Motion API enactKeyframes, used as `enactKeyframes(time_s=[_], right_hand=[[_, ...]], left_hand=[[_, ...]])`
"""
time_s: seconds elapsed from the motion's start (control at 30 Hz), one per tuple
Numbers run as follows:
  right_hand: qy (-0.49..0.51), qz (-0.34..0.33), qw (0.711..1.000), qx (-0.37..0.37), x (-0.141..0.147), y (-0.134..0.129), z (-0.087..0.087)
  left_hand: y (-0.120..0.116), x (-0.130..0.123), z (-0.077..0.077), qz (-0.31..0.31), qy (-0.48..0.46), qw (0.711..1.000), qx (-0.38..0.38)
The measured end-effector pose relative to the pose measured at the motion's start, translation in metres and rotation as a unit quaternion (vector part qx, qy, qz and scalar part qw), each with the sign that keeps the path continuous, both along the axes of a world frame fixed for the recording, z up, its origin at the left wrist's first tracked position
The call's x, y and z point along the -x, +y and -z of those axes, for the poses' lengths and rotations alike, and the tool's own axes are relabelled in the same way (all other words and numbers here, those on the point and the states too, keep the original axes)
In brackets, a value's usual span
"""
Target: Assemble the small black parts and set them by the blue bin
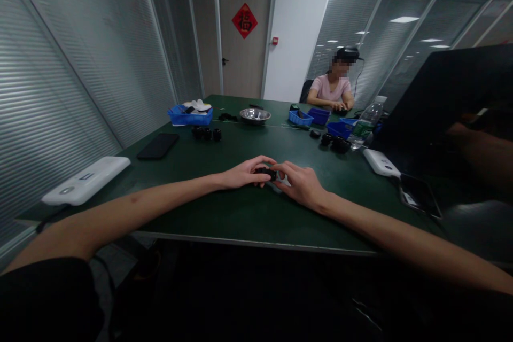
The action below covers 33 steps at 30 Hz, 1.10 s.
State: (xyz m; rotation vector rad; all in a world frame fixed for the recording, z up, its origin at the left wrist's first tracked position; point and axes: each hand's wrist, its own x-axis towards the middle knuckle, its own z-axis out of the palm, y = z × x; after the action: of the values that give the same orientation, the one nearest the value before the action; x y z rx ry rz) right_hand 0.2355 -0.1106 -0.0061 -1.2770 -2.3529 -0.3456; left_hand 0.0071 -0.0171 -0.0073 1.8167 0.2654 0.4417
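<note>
Near the front of the green table, my left hand grips a small black part with a ribbed-looking edge, thumb along its near side. It is too small and dark to tell its exact kind. From the right, my right hand has its fingertips closed around the part's right end. A pale patch shows between the right fingers, and I cannot tell whether it is an object or a reflection. Both forearms rest across the table's near side.
Several black cylindrical pieces stand at left, others at right. Behind are a metal bowl and blue bins. A phone, white power banks, a water bottle and a dark screen flank me. A co-worker sits opposite.
</note>
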Motion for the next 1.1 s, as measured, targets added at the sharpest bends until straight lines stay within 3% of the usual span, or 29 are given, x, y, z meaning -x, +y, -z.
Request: enactKeyframes(time_s=[0.23,0.83,1.1], right_hand=[[0.040,0.018,0.998,0.046,0.0020,-0.0006,-0.0015],[-0.002,-0.014,1.000,-0.012,0.0000,-0.0011,0.0002],[0.043,0.009,0.998,0.046,-0.0002,0.0007,-0.0012]], left_hand=[[0.0001,-0.0006,0.0002,-0.007,-0.001,1.000,-0.007],[-0.0016,-0.0004,-0.0018,0.001,0.006,1.000,0.001],[0.0009,-0.0014,0.0030,0.002,-0.011,1.000,-0.006]])
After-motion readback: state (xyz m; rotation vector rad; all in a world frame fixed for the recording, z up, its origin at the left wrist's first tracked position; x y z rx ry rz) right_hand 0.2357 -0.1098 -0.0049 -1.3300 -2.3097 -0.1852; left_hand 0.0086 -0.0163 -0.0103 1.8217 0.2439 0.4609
